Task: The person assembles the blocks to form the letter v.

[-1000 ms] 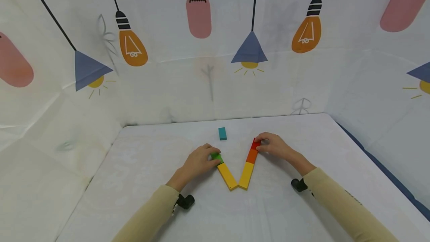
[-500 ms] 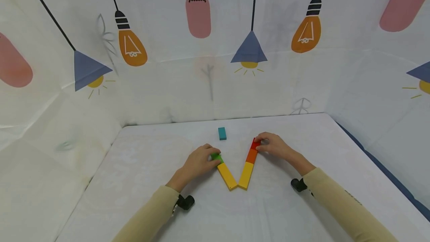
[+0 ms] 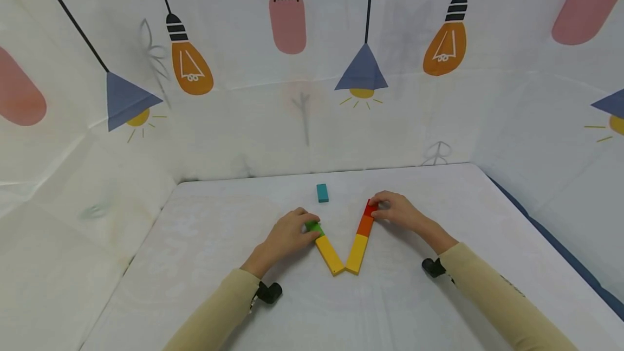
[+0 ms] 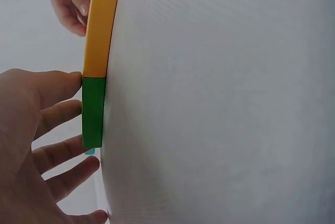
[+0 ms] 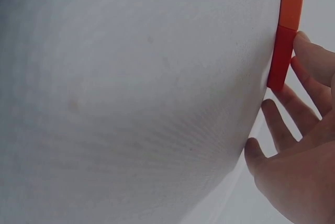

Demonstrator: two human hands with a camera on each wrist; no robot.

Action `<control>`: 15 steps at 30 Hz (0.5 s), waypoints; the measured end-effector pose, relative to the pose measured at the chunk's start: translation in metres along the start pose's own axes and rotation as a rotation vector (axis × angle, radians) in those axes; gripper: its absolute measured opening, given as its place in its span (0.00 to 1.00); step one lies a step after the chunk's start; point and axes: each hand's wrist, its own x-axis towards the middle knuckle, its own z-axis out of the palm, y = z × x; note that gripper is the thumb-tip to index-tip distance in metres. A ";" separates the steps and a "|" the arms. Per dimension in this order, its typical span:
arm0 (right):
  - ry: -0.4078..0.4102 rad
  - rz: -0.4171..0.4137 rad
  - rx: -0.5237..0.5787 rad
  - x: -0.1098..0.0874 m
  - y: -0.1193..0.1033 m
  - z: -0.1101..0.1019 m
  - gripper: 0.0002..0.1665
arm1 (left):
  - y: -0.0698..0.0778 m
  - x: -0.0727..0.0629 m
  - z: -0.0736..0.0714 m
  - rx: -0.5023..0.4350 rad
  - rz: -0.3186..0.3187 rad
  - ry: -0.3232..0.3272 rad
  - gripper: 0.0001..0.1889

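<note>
Colored blocks lie on the white table in a V shape, its two long yellow blocks meeting at the near point. My left hand [image 3: 292,232] pinches the green block [image 4: 93,111] between thumb and fingers at the far end of the left arm, end to end with the left yellow block [image 3: 330,256]. The right arm runs from the right yellow block [image 3: 357,254] through an orange block [image 3: 365,226] to a red block [image 5: 281,59]. My right hand [image 3: 397,211] holds that red block at its far end, with thumb and fingertips against it.
A teal block [image 3: 322,193] lies apart, beyond the V, toward the back of the table [image 3: 234,194]. A white sheet printed with lamps [image 3: 362,69] hangs behind and at the sides. Both wrists carry small black cameras [image 3: 269,292].
</note>
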 end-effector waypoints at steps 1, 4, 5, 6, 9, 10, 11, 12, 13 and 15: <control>0.000 -0.001 -0.001 0.000 0.000 0.000 0.17 | 0.000 0.000 0.000 -0.002 0.001 0.003 0.18; 0.000 -0.005 -0.005 0.000 0.000 0.000 0.17 | -0.001 0.000 0.000 -0.007 -0.004 -0.001 0.18; 0.001 -0.006 -0.005 0.000 0.000 0.000 0.17 | -0.001 0.000 0.000 -0.009 -0.006 -0.003 0.18; 0.001 -0.008 -0.006 0.000 0.000 -0.001 0.17 | -0.001 0.000 0.000 -0.011 -0.007 -0.005 0.18; 0.003 -0.013 -0.009 0.000 0.000 -0.001 0.17 | 0.000 0.000 0.000 -0.012 -0.009 -0.010 0.19; 0.004 -0.016 -0.011 0.000 0.000 0.000 0.16 | 0.000 0.000 -0.001 -0.012 -0.008 -0.009 0.19; 0.004 -0.014 -0.010 0.000 0.000 0.000 0.16 | 0.000 -0.001 -0.001 -0.014 -0.007 -0.009 0.19; 0.004 -0.014 -0.012 0.000 0.000 0.000 0.16 | 0.000 -0.001 -0.001 -0.014 -0.005 -0.009 0.19; 0.005 -0.017 -0.014 0.000 0.000 0.000 0.16 | 0.000 -0.001 -0.002 -0.015 -0.004 -0.009 0.19; 0.003 -0.014 -0.010 0.000 0.000 0.000 0.16 | 0.000 -0.002 -0.002 -0.018 0.000 -0.009 0.19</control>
